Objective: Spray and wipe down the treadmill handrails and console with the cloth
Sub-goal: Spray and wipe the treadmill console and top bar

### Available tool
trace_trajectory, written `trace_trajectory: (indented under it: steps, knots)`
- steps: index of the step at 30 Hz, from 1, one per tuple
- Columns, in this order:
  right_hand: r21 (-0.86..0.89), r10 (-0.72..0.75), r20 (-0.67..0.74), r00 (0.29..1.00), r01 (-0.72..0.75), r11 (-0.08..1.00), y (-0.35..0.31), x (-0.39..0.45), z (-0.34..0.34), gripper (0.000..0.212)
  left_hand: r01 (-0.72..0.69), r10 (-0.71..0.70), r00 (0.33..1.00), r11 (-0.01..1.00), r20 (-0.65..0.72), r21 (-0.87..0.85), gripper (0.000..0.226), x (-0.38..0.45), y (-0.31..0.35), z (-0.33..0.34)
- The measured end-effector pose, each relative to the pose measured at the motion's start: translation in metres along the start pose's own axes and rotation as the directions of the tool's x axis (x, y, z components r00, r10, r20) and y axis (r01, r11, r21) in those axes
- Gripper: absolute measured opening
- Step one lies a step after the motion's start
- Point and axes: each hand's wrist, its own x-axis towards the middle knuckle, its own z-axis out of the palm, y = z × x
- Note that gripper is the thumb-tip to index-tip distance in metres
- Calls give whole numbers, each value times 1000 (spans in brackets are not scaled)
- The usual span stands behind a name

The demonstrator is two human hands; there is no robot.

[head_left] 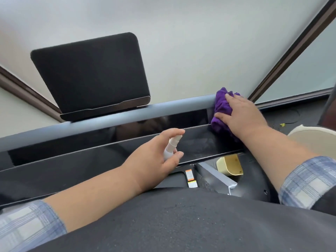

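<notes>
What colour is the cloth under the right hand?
Purple. The cloth shows best in the head view, pressed against the console by the right hand.

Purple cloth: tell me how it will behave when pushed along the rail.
The purple cloth is bunched under the right hand, so it is probably floppy and will drape over the grey handrail. Its pile looks soft, so it likely drags rather than slips.
</notes>
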Motion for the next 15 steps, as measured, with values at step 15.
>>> trace_trajectory:
  steps: [15]
  knots:
    - [-1, 488, -16, 873, -488, 873, 1, -174, 19, 78, -315, 299, 932, 948, 203, 49, 63, 14, 21, -23]
